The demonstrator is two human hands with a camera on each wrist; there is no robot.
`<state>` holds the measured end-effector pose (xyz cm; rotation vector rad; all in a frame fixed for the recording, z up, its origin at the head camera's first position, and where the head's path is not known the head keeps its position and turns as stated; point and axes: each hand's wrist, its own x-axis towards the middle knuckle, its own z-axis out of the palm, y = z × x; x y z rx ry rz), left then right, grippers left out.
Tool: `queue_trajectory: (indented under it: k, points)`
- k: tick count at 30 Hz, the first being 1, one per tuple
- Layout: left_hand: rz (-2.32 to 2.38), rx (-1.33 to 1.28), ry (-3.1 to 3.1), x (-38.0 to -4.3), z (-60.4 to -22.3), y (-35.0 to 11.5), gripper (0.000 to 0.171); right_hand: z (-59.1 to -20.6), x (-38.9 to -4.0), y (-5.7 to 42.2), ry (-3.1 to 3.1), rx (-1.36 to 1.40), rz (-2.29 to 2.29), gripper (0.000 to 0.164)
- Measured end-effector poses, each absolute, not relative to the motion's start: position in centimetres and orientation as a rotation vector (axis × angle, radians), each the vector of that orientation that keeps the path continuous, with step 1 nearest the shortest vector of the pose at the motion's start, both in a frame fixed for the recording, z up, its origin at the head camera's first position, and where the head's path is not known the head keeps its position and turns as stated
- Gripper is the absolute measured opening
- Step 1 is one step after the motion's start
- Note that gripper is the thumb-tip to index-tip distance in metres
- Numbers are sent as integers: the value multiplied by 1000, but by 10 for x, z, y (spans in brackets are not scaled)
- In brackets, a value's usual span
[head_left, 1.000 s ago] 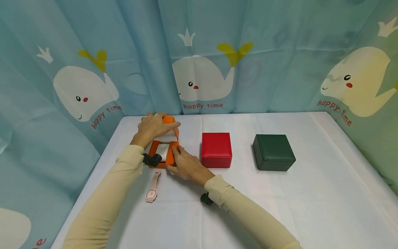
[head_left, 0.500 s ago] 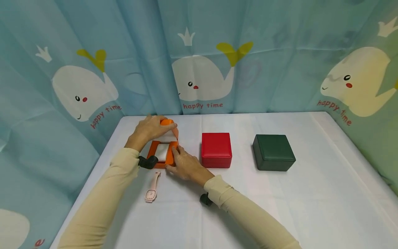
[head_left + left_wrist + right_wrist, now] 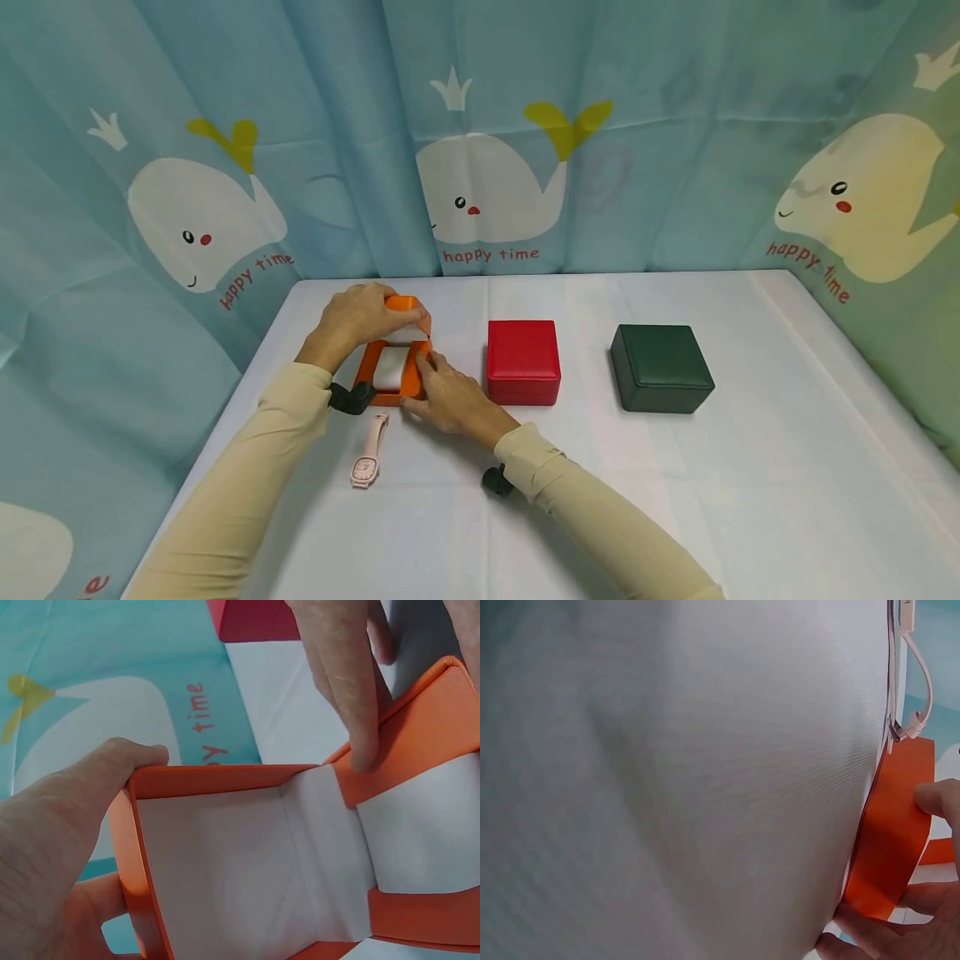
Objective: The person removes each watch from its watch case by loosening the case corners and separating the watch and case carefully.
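Note:
An orange watch box (image 3: 412, 383) stands with its lid raised at the table's left side, a white cushion (image 3: 391, 368) in its base. My left hand (image 3: 356, 321) grips the edge of the lid (image 3: 133, 881), thumb and fingers on opposite sides in the left wrist view. My right hand (image 3: 453, 398) holds the base at its right side; in the right wrist view its thumb presses the orange wall (image 3: 891, 825). A pink wristwatch (image 3: 366, 467) lies on the table in front of the box, its strap (image 3: 927, 682) also visible at upper right in the right wrist view.
A red box (image 3: 522, 362) with its lid down stands just right of my right hand. Farther right is a dark green box (image 3: 662, 367), also closed. A white cloth covers the table (image 3: 585, 500), and a blue whale-print curtain (image 3: 337, 167) hangs along its back and sides.
The lid has tilted forward and down a little, and my left hand has come lower and slightly left with it. My right hand stays in place on the base.

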<state>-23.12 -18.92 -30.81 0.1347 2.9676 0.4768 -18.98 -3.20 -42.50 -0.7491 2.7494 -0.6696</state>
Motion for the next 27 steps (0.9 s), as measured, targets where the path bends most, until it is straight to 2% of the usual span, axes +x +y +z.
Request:
queue_trajectory:
  k: [5, 14, 21, 27]
  points:
    - [492, 93, 2977, -230, -309, -189, 74, -426, -191, -31, 2753, -760, -666, 83]
    - [504, 76, 3083, -227, -319, -188, 62, -429, -190, -32, 2739, -759, -685, 83]
    - [508, 74, 3065, -220, -318, -189, 72, -429, -190, -32, 2759, -772, -694, 82]
    - [513, 85, 3053, -215, -321, -190, 73, -428, -191, -32, 2753, -786, -682, 83]
